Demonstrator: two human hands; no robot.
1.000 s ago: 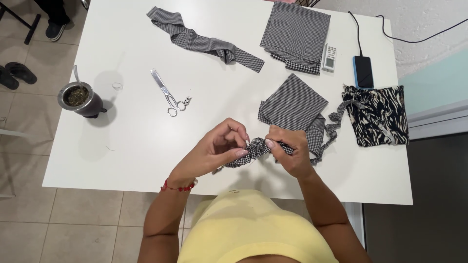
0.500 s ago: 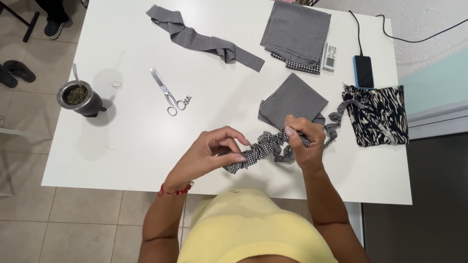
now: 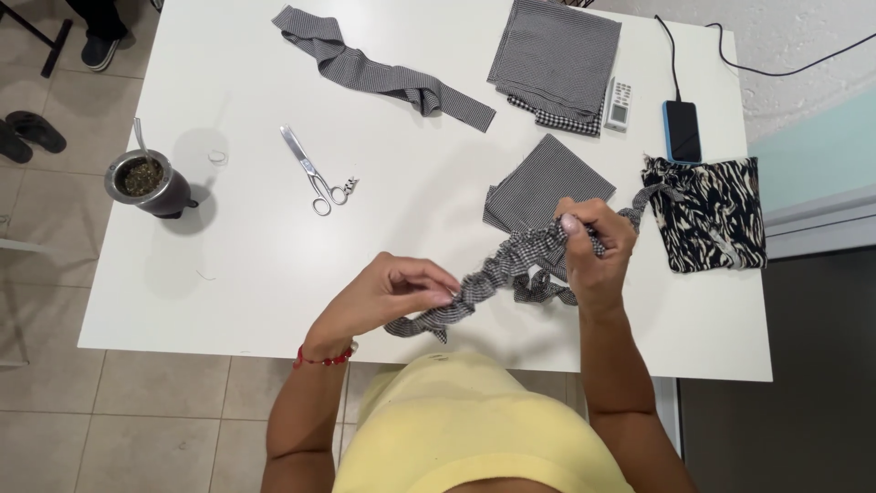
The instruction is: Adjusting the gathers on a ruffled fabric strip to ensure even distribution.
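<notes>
My left hand [image 3: 392, 292] pinches the near end of a gathered strip of black-and-white checked fabric [image 3: 497, 269] just above the white table [image 3: 274, 256]. A red thread bracelet circles that wrist. My right hand [image 3: 598, 242] grips the strip's far end, and the ruffled cloth stretches diagonally between the two hands. A loose tail of the strip hangs down under my left fingers. Behind my right hand lies a flat square of the same checked cloth [image 3: 547, 178].
Scissors [image 3: 315, 172] lie at mid-table. A long checked strip [image 3: 379, 68] and folded checked cloth [image 3: 557, 59] sit at the back. A remote [image 3: 620, 105], a charging phone [image 3: 682, 131] and zebra-print fabric [image 3: 707, 210] are at the right; a metal cup with a straw [image 3: 146, 181] stands left.
My hands have drawn apart: the right one moved up and to the right, and the bunched strip has stretched out long between them.
</notes>
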